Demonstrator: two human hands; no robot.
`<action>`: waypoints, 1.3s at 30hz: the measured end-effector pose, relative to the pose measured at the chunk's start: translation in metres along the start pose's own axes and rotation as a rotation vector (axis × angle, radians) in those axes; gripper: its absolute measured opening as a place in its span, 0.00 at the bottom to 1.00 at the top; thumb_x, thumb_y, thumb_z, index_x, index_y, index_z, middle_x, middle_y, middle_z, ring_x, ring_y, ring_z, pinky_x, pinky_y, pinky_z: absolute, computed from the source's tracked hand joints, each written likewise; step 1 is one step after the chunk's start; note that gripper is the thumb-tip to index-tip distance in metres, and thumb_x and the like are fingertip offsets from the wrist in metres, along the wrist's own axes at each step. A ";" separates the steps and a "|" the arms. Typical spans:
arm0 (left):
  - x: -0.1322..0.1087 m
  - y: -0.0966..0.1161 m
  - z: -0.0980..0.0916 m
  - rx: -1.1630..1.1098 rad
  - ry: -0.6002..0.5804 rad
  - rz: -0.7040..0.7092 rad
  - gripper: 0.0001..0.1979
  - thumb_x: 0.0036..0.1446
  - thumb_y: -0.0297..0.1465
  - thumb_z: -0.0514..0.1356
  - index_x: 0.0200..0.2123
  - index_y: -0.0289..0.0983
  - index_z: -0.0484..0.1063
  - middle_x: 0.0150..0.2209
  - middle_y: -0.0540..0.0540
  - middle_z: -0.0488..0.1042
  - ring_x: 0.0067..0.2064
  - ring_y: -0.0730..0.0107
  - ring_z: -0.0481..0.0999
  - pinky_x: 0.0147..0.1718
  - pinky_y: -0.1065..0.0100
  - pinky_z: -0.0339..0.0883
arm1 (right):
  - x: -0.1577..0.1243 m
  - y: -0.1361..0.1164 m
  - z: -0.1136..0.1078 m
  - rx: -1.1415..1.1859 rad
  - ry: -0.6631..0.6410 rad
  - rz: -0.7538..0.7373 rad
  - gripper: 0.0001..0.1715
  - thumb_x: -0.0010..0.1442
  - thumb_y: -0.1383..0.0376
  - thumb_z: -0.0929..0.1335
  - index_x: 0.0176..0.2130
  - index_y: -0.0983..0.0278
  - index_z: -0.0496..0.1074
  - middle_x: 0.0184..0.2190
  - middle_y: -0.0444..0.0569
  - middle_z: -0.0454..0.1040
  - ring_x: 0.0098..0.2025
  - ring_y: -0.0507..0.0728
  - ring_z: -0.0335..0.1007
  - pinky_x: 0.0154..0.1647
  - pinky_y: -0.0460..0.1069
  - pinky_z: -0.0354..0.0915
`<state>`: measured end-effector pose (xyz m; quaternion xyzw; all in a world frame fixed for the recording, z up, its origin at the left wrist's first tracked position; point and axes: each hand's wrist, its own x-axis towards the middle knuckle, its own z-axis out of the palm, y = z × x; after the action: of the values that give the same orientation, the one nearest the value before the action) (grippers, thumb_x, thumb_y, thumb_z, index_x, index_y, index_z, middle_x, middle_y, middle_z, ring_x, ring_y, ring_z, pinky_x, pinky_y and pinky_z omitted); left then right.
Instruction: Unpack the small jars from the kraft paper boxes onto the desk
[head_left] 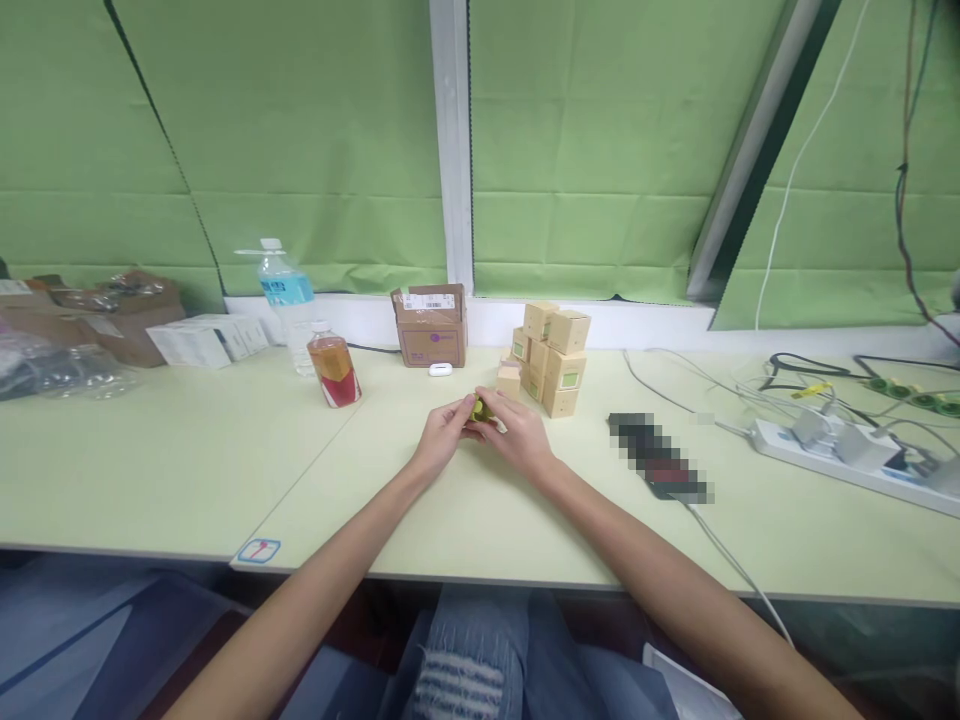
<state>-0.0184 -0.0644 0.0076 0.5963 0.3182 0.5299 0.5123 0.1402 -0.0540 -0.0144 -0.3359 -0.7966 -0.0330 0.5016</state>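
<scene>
The left hand [441, 432] and the right hand [521, 435] met just in front of the stack of small cartons [551, 360]; a small yellow object [481, 408] sat between their fingertips, both sets of fingers pinched closed on it, just above the table [187, 460]; left of the stack stood a brown cardboard box [430, 327], its contents hidden; farther left a small bottle [334, 371] held amber liquid, and a clear water bottle [289, 305] stood behind it.
</scene>
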 end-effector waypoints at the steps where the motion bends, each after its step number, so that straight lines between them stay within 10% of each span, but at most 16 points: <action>1: 0.000 -0.001 0.000 -0.001 0.002 -0.006 0.27 0.57 0.52 0.65 0.40 0.31 0.80 0.35 0.40 0.81 0.36 0.62 0.81 0.35 0.64 0.77 | 0.000 0.000 0.000 -0.005 -0.005 0.008 0.26 0.68 0.62 0.69 0.63 0.58 0.70 0.56 0.52 0.78 0.54 0.59 0.79 0.64 0.57 0.69; 30: 0.002 -0.006 0.002 -0.143 0.058 -0.092 0.26 0.56 0.50 0.68 0.42 0.31 0.79 0.37 0.42 0.81 0.36 0.67 0.79 0.38 0.65 0.77 | 0.002 0.002 0.004 0.045 -0.053 0.083 0.31 0.66 0.62 0.71 0.67 0.55 0.66 0.61 0.50 0.74 0.61 0.60 0.74 0.62 0.55 0.71; 39: 0.021 -0.008 -0.027 -0.234 0.375 -0.245 0.19 0.65 0.44 0.54 0.38 0.35 0.73 0.28 0.46 0.74 0.27 0.70 0.72 0.30 0.67 0.69 | 0.006 -0.020 0.005 0.005 -0.144 0.029 0.30 0.70 0.59 0.66 0.68 0.57 0.63 0.69 0.53 0.63 0.68 0.61 0.65 0.66 0.57 0.67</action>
<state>-0.0383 -0.0357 0.0043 0.3812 0.4140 0.5986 0.5700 0.1232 -0.0644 -0.0060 -0.3476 -0.8258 0.0006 0.4442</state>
